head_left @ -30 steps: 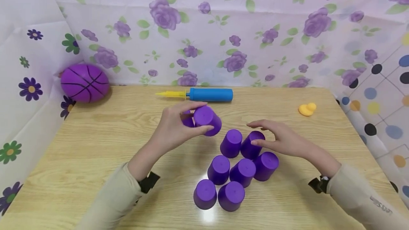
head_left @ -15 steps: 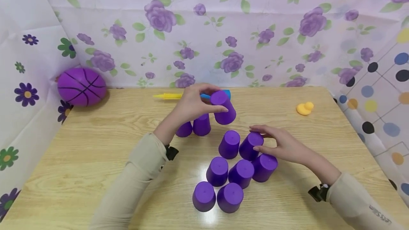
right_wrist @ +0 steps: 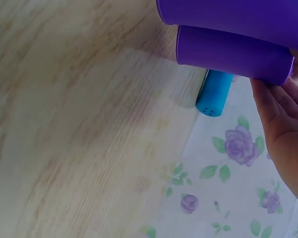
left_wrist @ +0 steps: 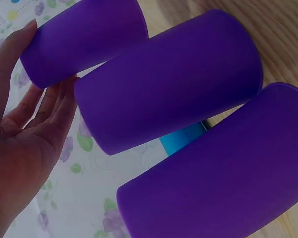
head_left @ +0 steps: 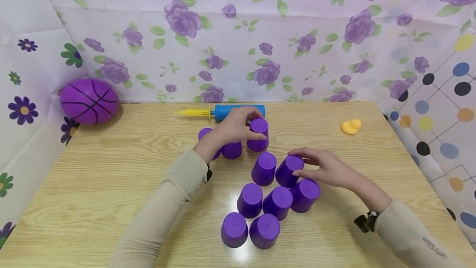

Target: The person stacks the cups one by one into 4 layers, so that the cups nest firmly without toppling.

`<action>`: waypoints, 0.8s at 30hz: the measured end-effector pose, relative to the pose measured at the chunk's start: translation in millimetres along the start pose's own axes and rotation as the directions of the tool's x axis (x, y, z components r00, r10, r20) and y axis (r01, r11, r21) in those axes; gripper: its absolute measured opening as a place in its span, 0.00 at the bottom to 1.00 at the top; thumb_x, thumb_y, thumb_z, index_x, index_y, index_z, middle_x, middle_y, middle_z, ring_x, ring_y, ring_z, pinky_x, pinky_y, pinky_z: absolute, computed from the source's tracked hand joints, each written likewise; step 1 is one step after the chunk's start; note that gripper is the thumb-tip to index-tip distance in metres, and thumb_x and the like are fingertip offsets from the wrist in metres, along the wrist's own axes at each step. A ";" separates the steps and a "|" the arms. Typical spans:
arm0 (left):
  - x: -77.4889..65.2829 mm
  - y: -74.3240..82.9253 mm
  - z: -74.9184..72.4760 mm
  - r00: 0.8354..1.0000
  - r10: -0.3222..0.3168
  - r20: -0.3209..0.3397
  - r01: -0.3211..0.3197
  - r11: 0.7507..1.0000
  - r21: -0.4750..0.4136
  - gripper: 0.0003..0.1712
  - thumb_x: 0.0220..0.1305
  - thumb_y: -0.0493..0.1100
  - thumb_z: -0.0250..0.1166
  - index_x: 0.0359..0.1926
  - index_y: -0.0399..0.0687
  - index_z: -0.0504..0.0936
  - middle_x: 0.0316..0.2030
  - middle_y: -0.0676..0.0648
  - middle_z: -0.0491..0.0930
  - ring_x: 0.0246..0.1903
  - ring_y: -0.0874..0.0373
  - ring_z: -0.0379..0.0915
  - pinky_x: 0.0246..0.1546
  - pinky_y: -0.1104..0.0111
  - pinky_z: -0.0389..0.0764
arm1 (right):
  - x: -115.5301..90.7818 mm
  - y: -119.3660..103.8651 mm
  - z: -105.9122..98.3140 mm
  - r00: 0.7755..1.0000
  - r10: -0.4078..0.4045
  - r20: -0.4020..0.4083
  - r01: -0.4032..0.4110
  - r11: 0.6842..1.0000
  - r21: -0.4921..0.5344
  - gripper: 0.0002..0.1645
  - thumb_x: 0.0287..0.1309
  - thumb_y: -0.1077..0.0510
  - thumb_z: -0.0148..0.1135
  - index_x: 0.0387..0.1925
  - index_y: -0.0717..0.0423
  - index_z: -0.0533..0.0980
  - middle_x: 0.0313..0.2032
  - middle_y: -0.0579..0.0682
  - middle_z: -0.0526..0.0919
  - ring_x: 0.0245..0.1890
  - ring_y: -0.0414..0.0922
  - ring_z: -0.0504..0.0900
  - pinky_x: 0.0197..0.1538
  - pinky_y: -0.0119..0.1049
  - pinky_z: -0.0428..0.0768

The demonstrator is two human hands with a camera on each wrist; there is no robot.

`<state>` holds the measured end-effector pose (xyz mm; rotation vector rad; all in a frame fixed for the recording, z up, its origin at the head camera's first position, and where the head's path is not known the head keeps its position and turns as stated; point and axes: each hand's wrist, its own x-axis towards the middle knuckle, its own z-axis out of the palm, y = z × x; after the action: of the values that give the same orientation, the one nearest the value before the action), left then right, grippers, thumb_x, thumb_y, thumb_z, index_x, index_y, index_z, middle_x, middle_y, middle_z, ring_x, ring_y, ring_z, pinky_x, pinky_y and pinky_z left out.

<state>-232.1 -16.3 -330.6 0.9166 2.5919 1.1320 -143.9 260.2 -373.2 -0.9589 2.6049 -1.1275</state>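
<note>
My left hand (head_left: 238, 125) holds an upside-down purple plastic cup (head_left: 258, 140) between thumb and fingers, at the right end of a back row of three. Its two neighbours, a middle cup (head_left: 231, 150) and a left cup (head_left: 205, 135), are partly hidden by the hand and forearm. In the left wrist view, the fingers reach round the base of the farthest cup (left_wrist: 84, 42). My right hand (head_left: 329, 168) grips another inverted cup (head_left: 288, 173), thumb on the near side and fingers behind. The right wrist view shows its fingers against a cup's base end (right_wrist: 233, 54).
Several more inverted cups stand close together, including a front cup (head_left: 234, 230) and a right one (head_left: 305, 195). A blue and yellow hand pump (head_left: 223, 112) lies behind the left hand. A purple ball (head_left: 89, 101) sits back left, a yellow rubber duck (head_left: 351, 127) back right.
My left hand has carried its cup rightward and lowered it to the right end of the back row. The right hand's fingers have closed in around their cup.
</note>
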 end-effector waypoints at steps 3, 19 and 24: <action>1.4 -2.9 3.1 1.000 0.009 0.019 -0.010 0.999 0.038 0.26 0.47 0.50 0.74 0.46 0.45 0.76 0.43 0.49 0.79 0.46 0.57 0.74 0.50 0.66 0.78 | 0.8 0.1 -1.4 1.000 0.009 0.018 -0.009 1.000 0.022 0.27 0.54 0.53 0.66 0.56 0.55 0.72 0.53 0.50 0.78 0.54 0.47 0.77 0.55 0.34 0.77; 4.5 -9.7 12.9 0.996 0.001 0.095 -0.013 0.991 0.129 0.28 0.45 0.48 0.76 0.46 0.42 0.76 0.43 0.46 0.79 0.46 0.56 0.74 0.49 0.69 0.77 | 0.3 3.7 0.5 1.000 -0.010 0.010 0.010 0.999 0.048 0.27 0.54 0.56 0.66 0.56 0.59 0.72 0.52 0.52 0.78 0.54 0.49 0.77 0.55 0.33 0.77; 5.9 -11.4 13.0 0.995 0.027 0.101 -0.043 0.986 0.158 0.28 0.45 0.47 0.76 0.46 0.41 0.76 0.42 0.46 0.80 0.44 0.57 0.75 0.48 0.70 0.77 | 0.0 5.4 1.8 1.000 -0.022 -0.007 0.023 0.999 0.045 0.27 0.54 0.57 0.66 0.56 0.58 0.72 0.52 0.52 0.79 0.54 0.49 0.77 0.55 0.33 0.77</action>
<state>-237.3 -10.9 -347.3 1.0273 2.6257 0.8721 -145.9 261.9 -378.2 -0.9793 2.5680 -1.1919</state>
